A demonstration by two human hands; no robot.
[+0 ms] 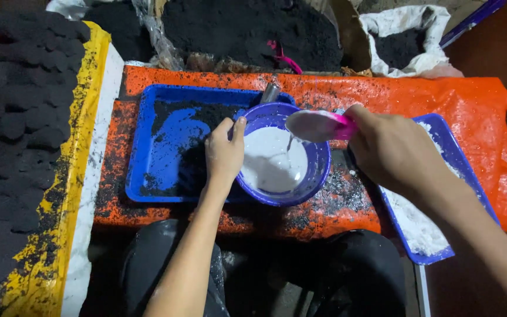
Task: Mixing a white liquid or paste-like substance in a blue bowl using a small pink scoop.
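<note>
An orange tarpaulin (418,97) speckled with black powder covers the low work surface and takes up most of the middle of the view. To the left runs a yellow sheet (86,88) stacked with rows of dark round lumps (22,117), probably pressed charcoal, though the light is too dim to be sure. Behind the tarpaulin lies a heap of black powder (247,29), and a white sack (403,23) of the same dark stuff sits at the upper right.

On the tarpaulin, a blue rectangular tray (148,147) smeared with black powder lies to the left; a second blue tray (450,158) holding white powder (418,226) lies at the right edge, partly under the right forearm.

Between the two trays, overlapping the left tray's right side, stands a round purple bowl (318,170) holding a white milky liquid (271,164). The left hand (224,154) grips the bowl's left rim, thumb over the edge and fingers down the outside wall. The right hand (391,149) is closed around the handle of a pink spoon (318,125), held tilted above the bowl's right side; a thin white stream (289,144) falls from it into the liquid. The two hands are apart, the bowl between them.

A grey metal tube (270,93) stands just behind the bowl.
</note>
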